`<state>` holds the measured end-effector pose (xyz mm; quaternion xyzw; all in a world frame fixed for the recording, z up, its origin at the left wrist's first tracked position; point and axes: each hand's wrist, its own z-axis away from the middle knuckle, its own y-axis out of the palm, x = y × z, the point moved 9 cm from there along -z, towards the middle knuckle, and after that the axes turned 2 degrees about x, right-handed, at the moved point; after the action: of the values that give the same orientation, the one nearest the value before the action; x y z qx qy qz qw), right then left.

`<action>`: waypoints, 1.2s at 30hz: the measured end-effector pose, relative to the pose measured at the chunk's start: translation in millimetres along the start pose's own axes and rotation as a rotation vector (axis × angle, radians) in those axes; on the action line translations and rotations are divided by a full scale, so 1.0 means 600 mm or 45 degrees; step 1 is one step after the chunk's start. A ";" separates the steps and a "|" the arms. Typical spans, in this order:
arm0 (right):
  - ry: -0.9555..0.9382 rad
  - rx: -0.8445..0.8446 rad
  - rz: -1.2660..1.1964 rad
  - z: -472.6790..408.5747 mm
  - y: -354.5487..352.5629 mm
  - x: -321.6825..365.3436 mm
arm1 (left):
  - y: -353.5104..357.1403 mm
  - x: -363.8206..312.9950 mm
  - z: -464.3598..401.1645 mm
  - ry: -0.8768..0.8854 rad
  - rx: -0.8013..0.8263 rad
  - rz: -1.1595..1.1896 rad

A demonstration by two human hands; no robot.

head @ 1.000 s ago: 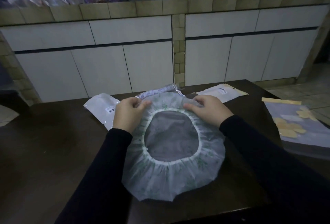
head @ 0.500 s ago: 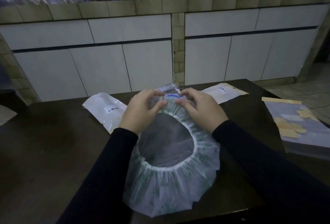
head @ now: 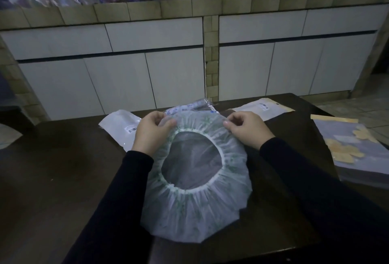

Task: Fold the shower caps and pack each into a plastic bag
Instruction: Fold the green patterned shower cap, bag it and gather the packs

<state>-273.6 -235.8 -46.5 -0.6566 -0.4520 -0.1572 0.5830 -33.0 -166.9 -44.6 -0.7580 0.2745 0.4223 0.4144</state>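
A translucent white shower cap (head: 195, 211) with a faint green print lies spread on the dark table (head: 52, 179), its elastic opening facing up. My left hand (head: 150, 132) pinches the cap's far rim on the left. My right hand (head: 245, 129) pinches the far rim on the right. A white plastic bag (head: 121, 125) with a barcode label lies flat just left of my left hand. A second flat bag (head: 259, 109) with a yellow strip lies beyond my right hand. Another packed clear bag (head: 189, 106) shows behind the cap.
A stack of clear bags (head: 357, 150) with yellow shapes and a yellow strip sits at the table's right edge. White cabinet doors (head: 147, 78) stand close behind the table. The table's near edge is in shadow under my sleeves.
My hands, which had come together at the cap's far rim, have moved apart again, stretching the rim wider. The cap's opening has rounded out.
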 end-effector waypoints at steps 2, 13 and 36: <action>0.026 -0.009 -0.047 -0.004 0.000 -0.002 | 0.015 0.001 0.002 -0.022 0.093 0.059; 0.227 0.193 -0.035 0.004 0.009 -0.001 | 0.018 -0.017 0.000 0.120 0.000 0.203; 0.170 0.323 0.265 -0.008 -0.013 -0.056 | 0.040 0.024 -0.050 -0.057 0.053 -0.277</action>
<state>-296.2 -254.6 -64.6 -0.6091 -0.3581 -0.0812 0.7030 -32.2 -205.8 -57.5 -0.7650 0.1901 0.3859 0.4794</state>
